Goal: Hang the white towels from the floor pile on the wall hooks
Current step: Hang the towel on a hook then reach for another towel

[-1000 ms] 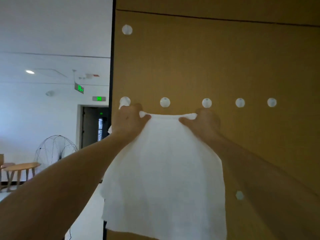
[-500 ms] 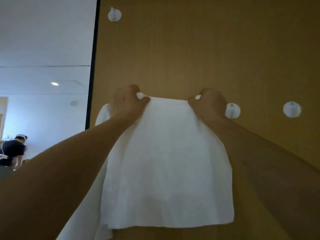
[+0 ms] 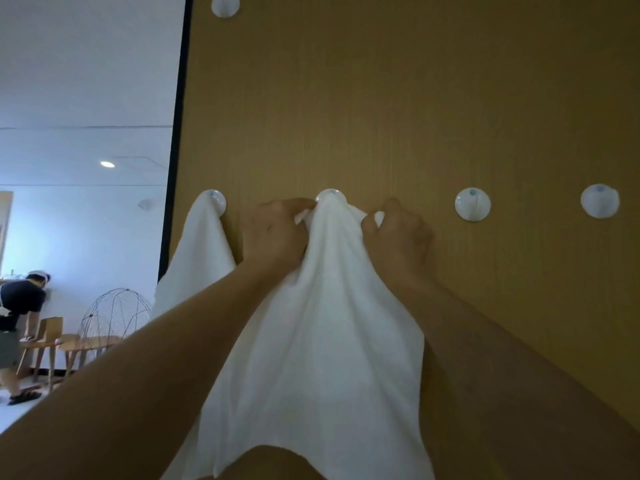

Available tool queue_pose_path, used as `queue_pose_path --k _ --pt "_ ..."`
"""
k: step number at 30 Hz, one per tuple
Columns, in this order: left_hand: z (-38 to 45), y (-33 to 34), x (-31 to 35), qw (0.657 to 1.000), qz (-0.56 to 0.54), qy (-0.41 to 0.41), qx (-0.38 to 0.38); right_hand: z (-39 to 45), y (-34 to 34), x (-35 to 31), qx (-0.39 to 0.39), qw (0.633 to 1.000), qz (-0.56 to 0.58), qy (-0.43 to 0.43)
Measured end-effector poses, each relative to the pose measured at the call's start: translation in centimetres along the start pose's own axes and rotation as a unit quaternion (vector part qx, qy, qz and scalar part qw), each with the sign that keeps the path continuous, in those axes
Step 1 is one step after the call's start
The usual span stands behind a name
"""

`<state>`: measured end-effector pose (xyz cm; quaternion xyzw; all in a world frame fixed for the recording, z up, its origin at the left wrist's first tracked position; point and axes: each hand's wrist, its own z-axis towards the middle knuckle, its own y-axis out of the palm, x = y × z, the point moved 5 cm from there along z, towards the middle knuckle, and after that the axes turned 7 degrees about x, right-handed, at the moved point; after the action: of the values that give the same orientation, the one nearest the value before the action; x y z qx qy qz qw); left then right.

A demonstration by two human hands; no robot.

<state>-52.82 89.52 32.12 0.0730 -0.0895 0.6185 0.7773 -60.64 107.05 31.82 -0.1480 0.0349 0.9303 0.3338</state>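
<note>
Both hands pinch the top edge of a white towel (image 3: 322, 327) and bunch it over the middle hook (image 3: 330, 197) on the brown wall panel (image 3: 398, 98): the left hand (image 3: 273, 237) has its fingers curled round the cloth just left of that hook, the right hand (image 3: 398, 237) grips a fold just right of it. The towel's peak lies on the hook and the rest hangs straight down from it between the forearms.

Judging from this, the risk is a shallow catch: if only a thin fold sits on the round hook, the cloth may slide off once the hands let go, and an uneven pull from either side could drag it free.

Left of the middle hook, another towel (image 3: 197, 247) already hangs from the edge hook (image 3: 216, 202). Right of it, two bare hooks (image 3: 472, 204) (image 3: 600, 200) remain, and one more (image 3: 225, 5) sits high above. Nothing blocks these. Far to the left, a person (image 3: 19, 323) bends over wooden furniture beside a wire fan guard (image 3: 114, 317)
</note>
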Motion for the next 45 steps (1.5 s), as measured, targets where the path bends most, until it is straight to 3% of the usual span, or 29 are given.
queue_pose_path --k 3,6,10,13,15,17,19,22,26,29,33,39,45 --pt "-1.0 0.7 -0.7 0.998 -0.034 -0.001 -0.043 -1.4 1.4 -0.6 -0.065 0.996 0.044 -0.03" --pt "-2.3 0.9 -0.9 0.996 -0.059 0.032 -0.05 -3.4 3.3 -0.3 -0.117 0.98 0.157 0.024" --pt "-3.5 0.7 -0.4 0.981 0.1 0.166 -0.005 -5.4 2.9 -1.0 -0.075 0.991 0.098 -0.049" --pt "-3.9 0.7 -0.4 0.971 0.113 0.21 0.01 -6.1 1.0 -2.0 -0.018 0.997 0.067 -0.034" --pt "-4.2 0.9 -0.7 0.972 0.102 0.21 -0.022 -5.9 0.1 -3.5 -0.01 0.999 0.012 -0.041" --pt "-4.7 0.6 -1.2 0.981 0.003 0.177 -0.081 -5.6 0.3 -5.2 -0.076 0.995 -0.064 -0.031" --pt "-5.4 0.2 -1.6 0.974 -0.096 0.135 -0.152 -5.3 0.7 -6.0 -0.148 0.986 -0.071 0.012" --pt "-6.0 -0.6 -2.2 0.96 -0.094 0.105 -0.243 -5.8 0.5 -6.3 -0.16 0.98 -0.093 0.076" --pt "-6.2 -2.9 -3.0 0.958 -0.149 0.056 -0.238 -8.1 1.3 -6.7 -0.139 0.966 -0.159 0.149" --pt "-7.6 -4.7 -3.1 0.958 -0.155 0.086 -0.224 -11.5 1.9 -6.5 -0.115 0.964 -0.167 0.169" --pt "-9.7 -6.2 -3.4 0.958 -0.101 0.137 -0.231 -16.2 1.4 -5.6 -0.189 0.946 -0.171 0.203" --pt "-11.5 -7.9 -0.3 0.945 -0.115 0.149 -0.266 -18.1 -5.2 -5.9 -0.266 0.924 -0.153 0.228" --pt "-13.8 -10.7 9.8 0.925 -0.184 0.176 -0.282 -18.4 -18.8 -6.7 -0.232 0.916 -0.275 0.179"
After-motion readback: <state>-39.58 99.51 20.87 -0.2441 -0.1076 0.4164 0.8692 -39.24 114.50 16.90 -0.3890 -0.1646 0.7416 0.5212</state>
